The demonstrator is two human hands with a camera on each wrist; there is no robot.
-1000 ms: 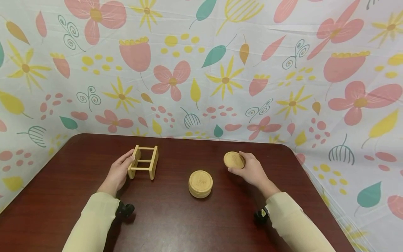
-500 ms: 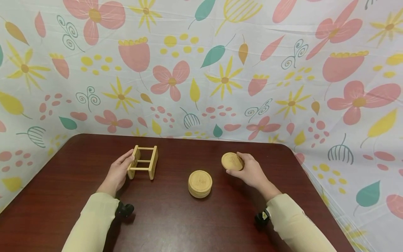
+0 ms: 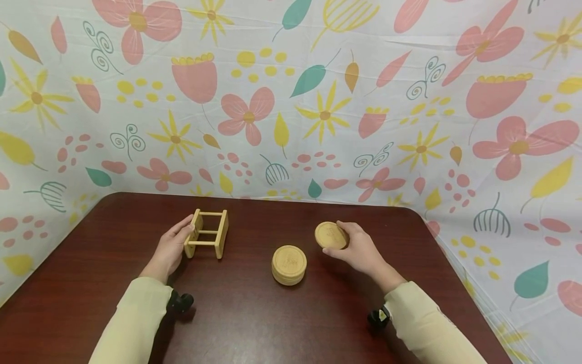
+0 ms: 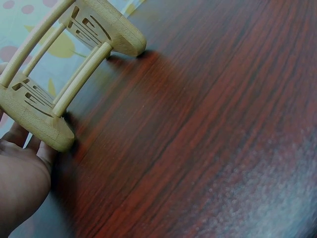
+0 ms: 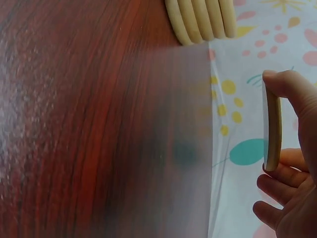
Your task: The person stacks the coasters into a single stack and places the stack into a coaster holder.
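My left hand [image 3: 169, 254] grips the left side panel of a small wooden coaster holder [image 3: 221, 236], which stands on the table at the left. In the left wrist view, slots show in the side panels of the holder [image 4: 37, 116], and round bars join them. Between thumb and fingers, my right hand [image 3: 365, 253] pinches a round wooden coaster [image 3: 331, 235] by its edges. The right wrist view has this coaster [image 5: 273, 129] edge-on, raised off the table. A stack of similar coasters [image 3: 289, 265] sits between the two hands, nearer to the right one.
The dark red-brown table [image 3: 236, 318] has rounded far corners. Behind it hangs a white cloth [image 3: 291, 96] printed with flowers and leaves. Dark wrist cameras are strapped by both sleeves [image 3: 141, 313].
The right hand has moved slightly left and toward me with the coaster, closer to the stack. My left hand and the holder have stayed put.
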